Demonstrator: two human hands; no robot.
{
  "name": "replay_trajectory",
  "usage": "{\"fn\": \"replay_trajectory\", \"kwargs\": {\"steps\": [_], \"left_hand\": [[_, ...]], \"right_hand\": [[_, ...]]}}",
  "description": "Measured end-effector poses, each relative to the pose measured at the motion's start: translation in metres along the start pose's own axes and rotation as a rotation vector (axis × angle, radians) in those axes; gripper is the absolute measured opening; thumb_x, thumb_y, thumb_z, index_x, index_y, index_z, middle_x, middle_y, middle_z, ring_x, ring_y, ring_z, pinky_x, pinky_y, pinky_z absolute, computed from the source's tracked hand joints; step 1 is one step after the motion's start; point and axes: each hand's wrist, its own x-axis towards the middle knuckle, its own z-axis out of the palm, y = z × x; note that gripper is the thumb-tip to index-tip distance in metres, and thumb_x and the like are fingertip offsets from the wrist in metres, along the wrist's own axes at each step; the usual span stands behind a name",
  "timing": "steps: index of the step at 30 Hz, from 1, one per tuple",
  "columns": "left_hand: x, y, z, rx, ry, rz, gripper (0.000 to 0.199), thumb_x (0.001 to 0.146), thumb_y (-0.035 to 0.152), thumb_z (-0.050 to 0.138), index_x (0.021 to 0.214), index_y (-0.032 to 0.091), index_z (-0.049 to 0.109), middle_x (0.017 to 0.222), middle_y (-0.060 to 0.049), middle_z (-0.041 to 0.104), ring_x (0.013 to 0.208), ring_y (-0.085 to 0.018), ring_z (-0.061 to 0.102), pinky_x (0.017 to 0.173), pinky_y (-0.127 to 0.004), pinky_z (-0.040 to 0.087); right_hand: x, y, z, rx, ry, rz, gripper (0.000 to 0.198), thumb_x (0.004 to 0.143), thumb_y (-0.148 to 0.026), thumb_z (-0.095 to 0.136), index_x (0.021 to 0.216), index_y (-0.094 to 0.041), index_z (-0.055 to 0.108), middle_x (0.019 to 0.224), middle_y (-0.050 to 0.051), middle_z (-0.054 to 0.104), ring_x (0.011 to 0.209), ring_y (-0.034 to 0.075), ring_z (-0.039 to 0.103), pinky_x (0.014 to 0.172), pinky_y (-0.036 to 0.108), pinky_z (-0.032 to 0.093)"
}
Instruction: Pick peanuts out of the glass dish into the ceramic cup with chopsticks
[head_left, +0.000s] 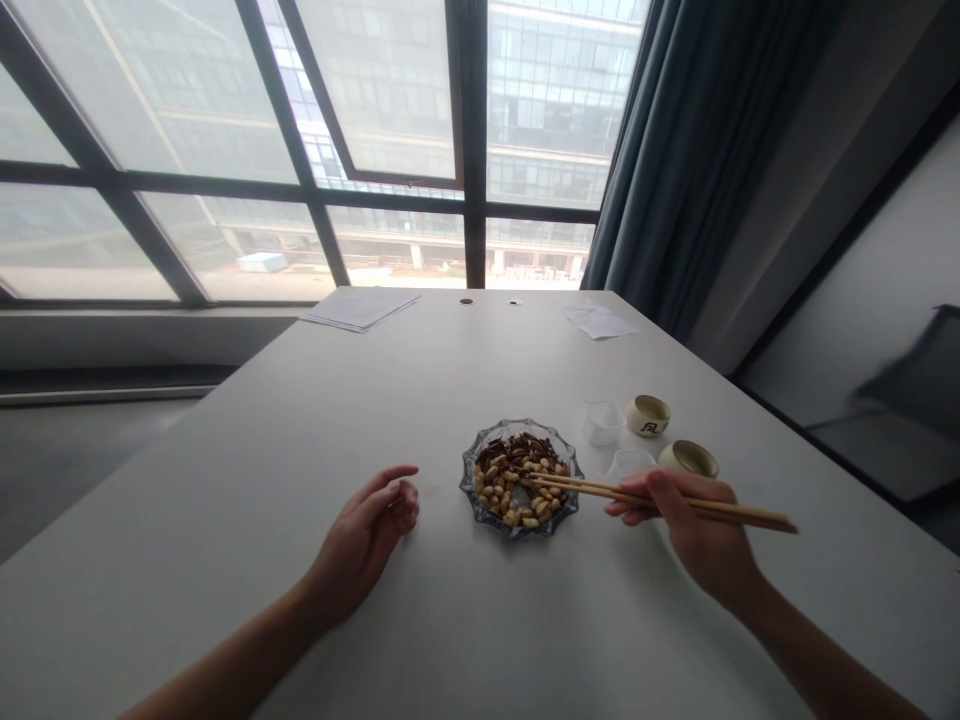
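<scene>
Head view of a white table (420,400). The right hand (701,530) grips chopsticks (757,516), their tips among the contents of a scalloped glass bowl (486,521): pale nuts (491,495) and dark brown pieces (529,446) (the latter mostly toward the rear). The left hand (367,535), fingers loosely curled, is left of the bowl; two clear containers (603,425) and two pottery cups (648,417) stand right.

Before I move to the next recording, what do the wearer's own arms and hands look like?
The left hand and right hand are both bare, with no gloves. The forearms show no sleeves as far as they are in view. No watch, bracelet, cable or marking shows on either; fine detail at the fingers is too small to judge.
</scene>
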Motion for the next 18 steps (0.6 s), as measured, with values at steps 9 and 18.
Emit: {"fn": "replay_trajectory", "kwargs": {"steps": [9,18], "left_hand": [[0.001,0.000,0.001,0.006,0.015,0.006,0.028,0.079,0.029,0.078,0.103,0.014,0.072,0.073,-0.005,0.063,0.065,-0.015,0.053,0.059,-0.023,0.047],[-0.002,0.008,0.012,0.033,0.097,0.010,0.034,0.069,0.025,0.084,0.100,0.013,0.075,0.072,-0.006,0.064,0.066,-0.017,0.055,0.056,-0.023,0.051]], "right_hand": [[-0.010,-0.004,-0.109,-0.055,0.615,-0.067,0.030,0.090,-0.045,0.069,0.077,-0.019,0.077,0.070,0.011,0.075,0.061,0.021,0.076,0.057,0.024,0.063],[-0.027,0.028,-0.144,0.014,0.765,-0.035,0.037,0.085,-0.048,0.073,0.080,-0.011,0.072,0.067,0.010,0.075,0.061,0.022,0.076,0.058,0.025,0.064]]}}
